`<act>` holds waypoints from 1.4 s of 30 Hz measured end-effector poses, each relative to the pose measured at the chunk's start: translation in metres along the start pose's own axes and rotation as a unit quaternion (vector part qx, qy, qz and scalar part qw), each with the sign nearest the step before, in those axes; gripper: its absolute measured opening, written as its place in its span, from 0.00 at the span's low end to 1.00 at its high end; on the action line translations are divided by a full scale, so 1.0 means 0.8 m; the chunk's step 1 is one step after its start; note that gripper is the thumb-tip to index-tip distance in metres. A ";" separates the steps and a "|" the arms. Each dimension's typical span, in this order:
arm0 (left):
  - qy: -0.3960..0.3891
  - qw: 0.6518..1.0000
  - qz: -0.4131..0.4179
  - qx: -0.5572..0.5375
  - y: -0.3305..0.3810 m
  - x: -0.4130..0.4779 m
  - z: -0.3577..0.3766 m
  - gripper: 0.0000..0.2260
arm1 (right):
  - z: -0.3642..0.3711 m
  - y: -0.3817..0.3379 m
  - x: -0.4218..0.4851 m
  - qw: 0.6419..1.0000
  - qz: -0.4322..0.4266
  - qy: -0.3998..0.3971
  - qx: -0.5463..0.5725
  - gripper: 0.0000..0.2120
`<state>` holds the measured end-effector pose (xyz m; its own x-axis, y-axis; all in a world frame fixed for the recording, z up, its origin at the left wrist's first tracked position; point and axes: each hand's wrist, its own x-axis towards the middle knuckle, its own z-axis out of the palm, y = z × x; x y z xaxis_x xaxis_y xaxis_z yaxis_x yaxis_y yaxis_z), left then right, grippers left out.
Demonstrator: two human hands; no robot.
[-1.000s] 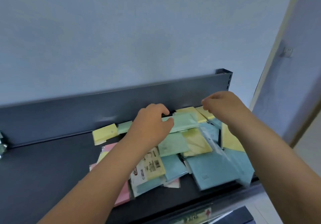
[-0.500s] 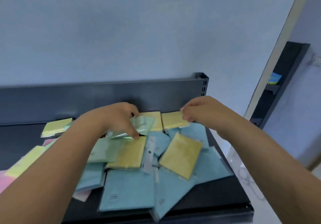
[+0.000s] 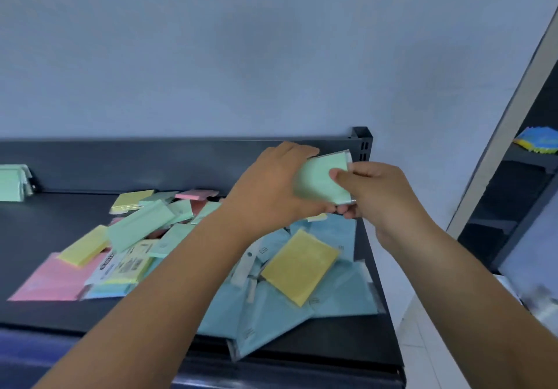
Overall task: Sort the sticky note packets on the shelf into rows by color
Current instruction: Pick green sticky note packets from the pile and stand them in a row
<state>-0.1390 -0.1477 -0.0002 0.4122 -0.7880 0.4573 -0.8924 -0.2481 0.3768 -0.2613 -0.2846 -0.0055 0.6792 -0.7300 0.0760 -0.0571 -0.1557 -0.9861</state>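
Head view: dark shelf (image 3: 45, 228) littered with mixed packets. Blue packets (image 3: 271, 313) near right, yellow packet (image 3: 299, 265) atop them, pink packet (image 3: 51, 280) near left, green stack (image 3: 12, 182) far left against back panel. My forearms cover middle of heap. Left grip (image 3: 271, 189) and right grip (image 3: 383, 195) both clasp one green packet (image 3: 320, 180), held above shelf's far right corner. Packet pale green, clear-wrapped, tilted.

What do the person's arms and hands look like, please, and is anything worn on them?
Both forearms are bare up to the frame edge: no sleeves show. The left hand and right hand wear no gloves, and no watch, bracelet or ring is visible.
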 end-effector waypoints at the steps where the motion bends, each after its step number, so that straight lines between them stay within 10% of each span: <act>1: 0.008 0.998 -0.050 -0.032 -0.005 -0.005 -0.004 0.34 | -0.002 -0.002 -0.002 1.000 0.006 -0.006 0.013 0.09; 7: 0.033 0.978 -0.165 -0.121 -0.037 -0.024 -0.035 0.03 | 0.006 -0.006 -0.021 0.990 0.096 -0.090 0.047 0.06; 11: 0.050 0.961 -0.176 -0.208 -0.052 -0.042 -0.060 0.03 | 0.044 -0.027 -0.035 0.995 0.087 0.011 0.052 0.01; 15: 0.110 0.952 -0.178 -0.223 -0.082 -0.071 -0.095 0.08 | 0.097 -0.048 -0.054 0.999 0.024 0.032 -0.032 0.27; 20: 0.144 0.922 -0.191 -0.304 -0.129 -0.120 -0.142 0.08 | 0.170 -0.062 -0.105 0.992 -0.028 0.066 -0.103 0.02; 27: 0.153 0.897 -0.221 -0.352 -0.189 -0.151 -0.176 0.06 | 0.264 -0.055 -0.129 0.978 -0.052 0.135 -0.152 0.10; 42: 0.175 0.861 -0.280 -0.388 -0.347 -0.165 -0.254 0.04 | 0.411 -0.102 -0.092 0.985 0.009 0.011 -0.172 0.10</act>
<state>0.0918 0.1398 -0.0019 0.8889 -0.4153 0.1935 -0.2018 0.0244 0.9791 -0.0662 0.0007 0.0207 0.6592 -0.7491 0.0658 -0.3161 -0.3555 -0.8796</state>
